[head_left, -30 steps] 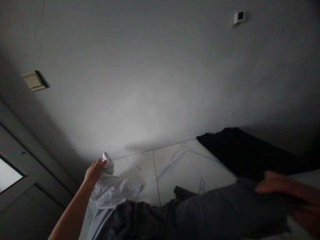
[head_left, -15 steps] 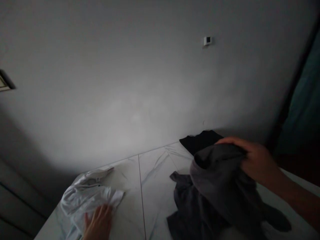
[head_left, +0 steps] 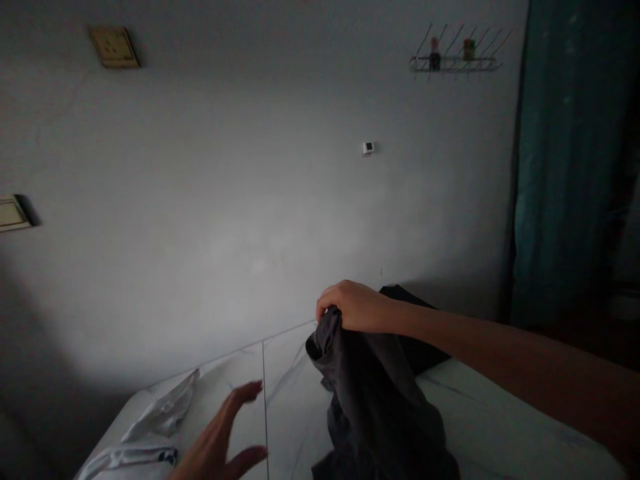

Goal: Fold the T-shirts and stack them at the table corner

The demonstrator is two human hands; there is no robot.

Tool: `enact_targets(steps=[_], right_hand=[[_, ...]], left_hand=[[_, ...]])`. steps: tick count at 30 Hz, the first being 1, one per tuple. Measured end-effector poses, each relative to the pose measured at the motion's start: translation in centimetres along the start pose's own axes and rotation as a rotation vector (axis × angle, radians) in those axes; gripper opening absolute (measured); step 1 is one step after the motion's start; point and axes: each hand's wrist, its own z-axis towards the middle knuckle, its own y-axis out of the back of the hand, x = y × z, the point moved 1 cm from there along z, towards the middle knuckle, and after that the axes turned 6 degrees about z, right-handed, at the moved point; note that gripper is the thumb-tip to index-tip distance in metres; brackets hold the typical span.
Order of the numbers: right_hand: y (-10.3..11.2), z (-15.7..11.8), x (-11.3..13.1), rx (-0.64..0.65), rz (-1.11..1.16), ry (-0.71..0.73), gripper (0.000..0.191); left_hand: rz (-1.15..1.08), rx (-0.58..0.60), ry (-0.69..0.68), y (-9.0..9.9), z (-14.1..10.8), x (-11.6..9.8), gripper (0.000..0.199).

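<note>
My right hand [head_left: 353, 305] grips the upper edge of a dark grey garment [head_left: 387, 407], whose cloth hangs in folds down to the marble-patterned table [head_left: 295, 393]. An opening in the cloth shows just below my fingers. My left hand [head_left: 225, 427] is held up over the table between the white garment and the grey one, thumb and fingers spread, with nothing in it. At the table's left lies the crumpled white garment [head_left: 163, 417], partly cut off by the frame. Behind my right forearm a black folded cloth [head_left: 425, 347] lies by the wall, partly hidden.
A grey wall [head_left: 250, 200] stands along the table's far edge. On it are a socket plate [head_left: 114, 47], a switch plate [head_left: 13, 213], a small white device [head_left: 369, 147] and a wire rack [head_left: 455, 65] with small items. A teal curtain [head_left: 560, 167] hangs at the right.
My right hand has moved left, drawing the grey garment up and toward the middle. My left hand has come off the white garment and moved right, opening. The view has tilted up.
</note>
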Motion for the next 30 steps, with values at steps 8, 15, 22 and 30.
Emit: enact_targets(steps=[8, 15, 22, 30], right_hand=[[3.9, 0.0, 1.1, -0.068, -0.176, -0.053, 0.018], [4.3, -1.8, -2.9, -0.022, -0.38, -0.387, 0.025], [5.8, 0.0, -7.5, -0.356, -0.173, -0.357, 0.019], [11.4, 0.4, -7.7, -0.419, 0.375, -0.206, 0.032]], left_hand=[[-0.619, 0.067, 0.023, 0.8, 12.5, -13.1, 0.026], [-0.458, -0.292, -0.035, 10.9, 15.2, -17.4, 0.025], [0.269, -0.392, -0.14, 19.8, 16.4, -17.5, 0.025], [0.358, -0.469, -0.019, 29.4, 13.9, -14.9, 0.04]])
